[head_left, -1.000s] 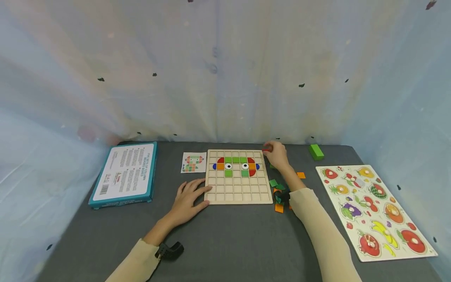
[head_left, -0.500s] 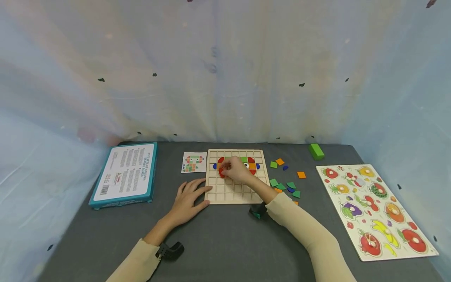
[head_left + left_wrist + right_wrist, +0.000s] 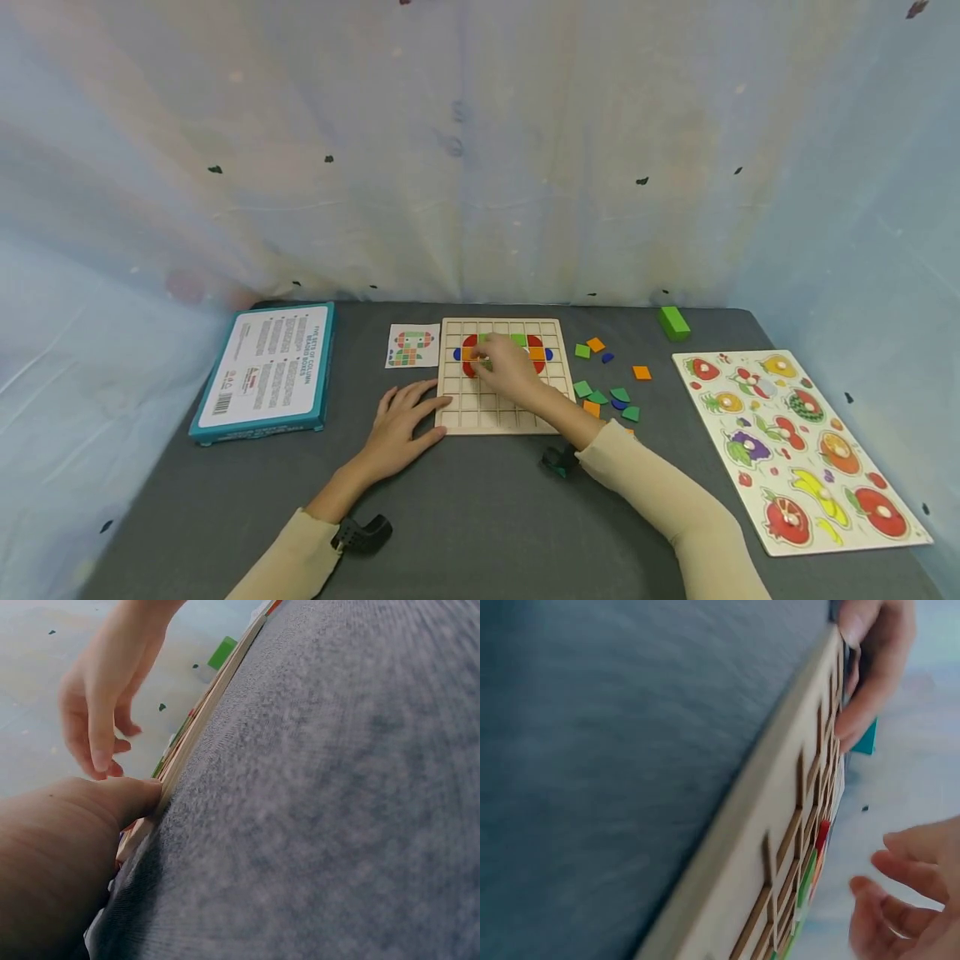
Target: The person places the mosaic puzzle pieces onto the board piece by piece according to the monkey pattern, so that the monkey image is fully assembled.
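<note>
A wooden grid board (image 3: 468, 408) lies on the dark table, with red, orange, green, blue and eye-marked tiles in its upper cells. Along its left edge rests my left hand (image 3: 405, 425), fingers spread and touching the rim. My right hand (image 3: 510, 371) hovers over the upper middle of the board and covers several tiles. Its fingers are loosely bent with nothing seen between them in either wrist view. Just left of those fingertips, a red rounded tile (image 3: 469, 369) sits in a cell below an orange one. A small picture card (image 3: 412, 346) lies beside the board.
Loose green tiles (image 3: 582, 389), orange tiles (image 3: 641, 372) and blue tiles lie right of the board. Beyond them are a green block (image 3: 674, 323) and a fruit puzzle board (image 3: 750, 467). At the left lies a teal box (image 3: 262, 371). A curtain (image 3: 480, 167) hangs behind.
My right hand came from the board's far right corner with a red tile, set it in a left cell and let it go. My left hand stayed put.
</note>
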The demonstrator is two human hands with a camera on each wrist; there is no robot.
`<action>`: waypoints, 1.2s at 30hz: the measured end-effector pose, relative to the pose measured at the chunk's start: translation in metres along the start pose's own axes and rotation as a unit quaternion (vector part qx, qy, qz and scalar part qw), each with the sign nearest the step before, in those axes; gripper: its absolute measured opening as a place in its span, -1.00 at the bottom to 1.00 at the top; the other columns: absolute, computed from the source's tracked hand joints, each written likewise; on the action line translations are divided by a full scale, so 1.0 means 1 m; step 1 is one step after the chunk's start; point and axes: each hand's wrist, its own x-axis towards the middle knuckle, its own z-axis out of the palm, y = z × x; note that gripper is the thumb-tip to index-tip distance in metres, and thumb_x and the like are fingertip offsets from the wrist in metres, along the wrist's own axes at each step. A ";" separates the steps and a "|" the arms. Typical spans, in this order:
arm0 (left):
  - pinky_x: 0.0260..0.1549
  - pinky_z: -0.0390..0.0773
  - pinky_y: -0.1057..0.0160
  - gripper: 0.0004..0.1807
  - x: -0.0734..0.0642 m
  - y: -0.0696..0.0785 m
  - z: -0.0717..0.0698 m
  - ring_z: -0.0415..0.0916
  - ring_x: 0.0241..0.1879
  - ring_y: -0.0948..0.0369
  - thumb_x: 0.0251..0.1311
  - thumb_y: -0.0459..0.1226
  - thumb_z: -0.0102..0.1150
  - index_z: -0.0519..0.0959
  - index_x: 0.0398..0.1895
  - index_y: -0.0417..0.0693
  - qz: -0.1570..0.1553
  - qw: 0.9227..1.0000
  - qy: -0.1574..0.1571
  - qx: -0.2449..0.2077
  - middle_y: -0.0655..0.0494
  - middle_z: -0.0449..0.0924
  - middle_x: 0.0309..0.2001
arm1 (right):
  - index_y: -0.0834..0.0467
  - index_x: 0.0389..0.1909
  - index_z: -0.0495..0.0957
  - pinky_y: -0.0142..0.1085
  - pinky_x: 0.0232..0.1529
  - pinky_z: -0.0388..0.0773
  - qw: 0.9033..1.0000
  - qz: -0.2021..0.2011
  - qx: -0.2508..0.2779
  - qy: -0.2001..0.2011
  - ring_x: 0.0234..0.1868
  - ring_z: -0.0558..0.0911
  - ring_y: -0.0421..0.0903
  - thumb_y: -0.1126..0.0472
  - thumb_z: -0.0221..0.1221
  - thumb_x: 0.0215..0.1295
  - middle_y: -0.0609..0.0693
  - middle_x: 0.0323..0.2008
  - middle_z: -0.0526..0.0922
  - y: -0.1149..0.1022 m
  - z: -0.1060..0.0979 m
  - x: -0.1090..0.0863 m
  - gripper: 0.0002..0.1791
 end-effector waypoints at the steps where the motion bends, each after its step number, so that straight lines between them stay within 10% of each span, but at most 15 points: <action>1: 0.34 -0.15 -0.37 -0.46 0.000 0.000 0.000 0.11 0.44 -0.05 0.35 0.00 0.21 0.49 0.36 0.14 0.000 1.000 0.000 0.001 -0.06 0.26 0.45 | 0.27 -0.06 0.69 -0.03 0.00 0.56 0.999 -0.013 -0.037 -0.007 -0.04 0.59 0.10 0.22 0.28 0.36 0.17 -0.07 0.63 -0.002 -0.001 -0.005 -0.76; 5: 0.34 -0.14 -0.36 -0.46 0.001 0.000 0.000 0.12 0.44 -0.04 0.34 0.01 0.21 0.50 0.36 0.14 -0.004 1.000 -0.003 0.003 -0.05 0.26 0.45 | 0.27 0.30 0.48 0.18 0.33 0.25 0.987 -0.055 -0.128 -0.085 0.38 0.34 0.21 -0.04 0.18 0.44 0.22 0.33 0.43 -0.011 -0.001 -0.027 -0.42; 10: 0.35 -0.14 -0.36 -0.46 0.000 0.002 -0.001 0.12 0.45 -0.05 0.35 0.03 0.20 0.49 0.36 0.13 -0.005 1.000 -0.005 -0.001 -0.05 0.25 0.46 | 0.29 0.47 0.24 0.20 0.45 -0.01 0.978 -0.077 -0.105 -0.164 0.52 0.11 0.19 -0.12 0.04 0.51 0.22 0.50 0.17 -0.016 0.002 -0.042 -0.27; 22: 0.35 -0.13 -0.35 -0.46 0.001 0.001 -0.002 0.11 0.45 -0.04 0.36 0.02 0.19 0.48 0.37 0.14 -0.003 1.000 -0.008 -0.002 -0.05 0.25 0.46 | 0.28 0.22 0.51 0.11 0.43 0.16 0.971 -0.166 -0.116 -0.125 0.38 0.37 0.20 0.00 0.15 0.47 0.27 0.30 0.45 -0.002 0.004 -0.033 -0.51; 36: 0.35 -0.15 -0.35 -0.45 0.001 0.001 -0.002 0.12 0.45 -0.06 0.35 -0.01 0.22 0.48 0.37 0.12 0.003 1.000 -0.003 -0.006 -0.06 0.25 0.46 | 0.28 0.27 0.50 0.23 0.43 0.02 0.991 -0.097 -0.067 -0.064 0.44 0.25 0.26 0.09 0.23 0.41 0.28 0.33 0.42 0.017 -0.025 -0.060 -0.49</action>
